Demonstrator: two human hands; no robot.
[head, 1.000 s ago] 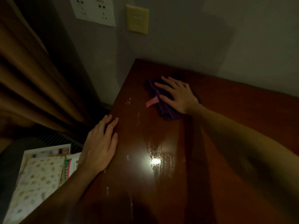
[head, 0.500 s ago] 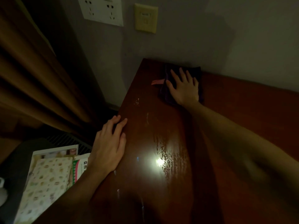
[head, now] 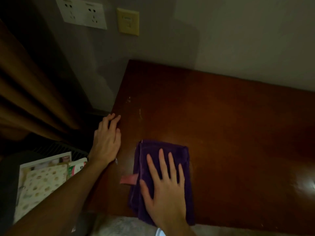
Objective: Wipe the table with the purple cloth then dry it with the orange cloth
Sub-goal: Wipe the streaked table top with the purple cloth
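Pulled back from the far edge by the wall, the purple cloth now lies at the table's near edge, toward six o'clock, under the right hand.

From left: papers sit off the table at eight o'clock. The left hand, fingers pressed together, rests flat on the table's left edge at nine o'clock, bracing. Streaks glint near eleven o'clock. A pink tag juts from the cloth's left side. The right hand, fingers spread, presses flat on the folded cloth.

The cloth's near end appears to overhang the front edge; another pull toward six o'clock could drag it off the table. The folds may also slide apart under a flat palm, leaving stripes unwiped. The streaks and the whole stretch toward three o'clock could easily be missed in this dim light. No orange cloth is in view, so drying may stall while it is fetched.
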